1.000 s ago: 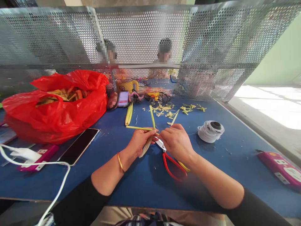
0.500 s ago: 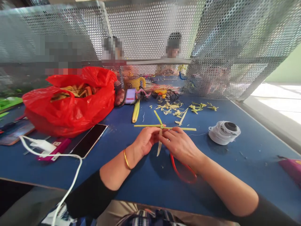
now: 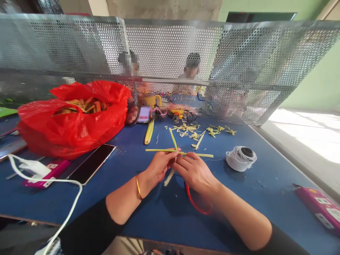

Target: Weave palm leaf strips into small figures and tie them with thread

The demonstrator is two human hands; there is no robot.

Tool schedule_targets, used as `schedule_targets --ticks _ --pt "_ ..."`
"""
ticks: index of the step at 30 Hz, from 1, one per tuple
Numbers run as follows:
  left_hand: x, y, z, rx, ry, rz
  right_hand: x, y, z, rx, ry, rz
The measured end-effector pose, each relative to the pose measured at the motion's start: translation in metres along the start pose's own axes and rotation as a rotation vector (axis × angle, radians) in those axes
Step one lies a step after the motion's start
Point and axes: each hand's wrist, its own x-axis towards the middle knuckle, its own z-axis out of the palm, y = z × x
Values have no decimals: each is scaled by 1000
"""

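Observation:
Pale green-yellow leaf strips (image 3: 173, 139) cross each other at my fingertips, one lying sideways, one pointing away from me, and a paler end hanging below. My left hand (image 3: 160, 165) pinches them near the crossing, thumb on top. From the right, my right hand (image 3: 198, 173) closes on the same crossing, its fingers curled and partly hiding it. A red loop (image 3: 191, 203), like a scissors handle, shows beneath my right hand; the rest of it is hidden. To the right stands a spool of white thread (image 3: 239, 160), with a thin thread trailing toward the strips.
A red plastic bag (image 3: 106, 132) of husk-like pieces sits at left, beside a dark phone (image 3: 92, 164) and a white cable (image 3: 73, 196). Leaf scraps (image 3: 187, 130) and a yellow-green stalk (image 3: 149, 132) lie ahead. Behind stands a perforated metal screen (image 3: 170, 46), people beyond it.
The view has tilted up and shifted slightly right. The hanging pale end now slants to the left, and my left thumb lies over the crossing. Both hands keep hold of the strips.

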Motion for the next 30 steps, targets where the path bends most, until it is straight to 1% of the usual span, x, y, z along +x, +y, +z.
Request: schedule_targets --ticks 1,3,5,7,10,14,17,19,20,22,24,26,30 --pt "-1 1 0 6 17 8 1 1 -2 -14 16 33" --pt "-3 4 1 28 37 5 3 4 -5 -73 45 153" --pt "-5 6 2 60 24 -13 3 8 -9 -160 55 280" --pt "-6 7 2 75 24 -25 3 14 -10 -230 45 347" --pt "-7 8 3 57 49 -21 1 18 -9 -249 19 349" --pt "-6 10 2 23 63 -12 -1 10 -3 -218 16 321" --pt "-5 9 3 -9 87 -7 0 1 -1 -77 -25 328" --pt "-5 10 3 -30 90 -4 1 1 -3 85 -43 374" --pt "-5 10 3 -41 85 -6 1 3 -5 172 -30 415" --pt "-6 11 4 -49 56 -21 1 12 -10 331 61 546" --pt "-8 13 4 -52 27 -20 0 22 -13 433 178 678" --pt "-8 14 4 -41 0 -32 -1 31 -13 513 205 752" --pt "-8 11 4 0 -53 -23 -1 33 -8 681 128 829"
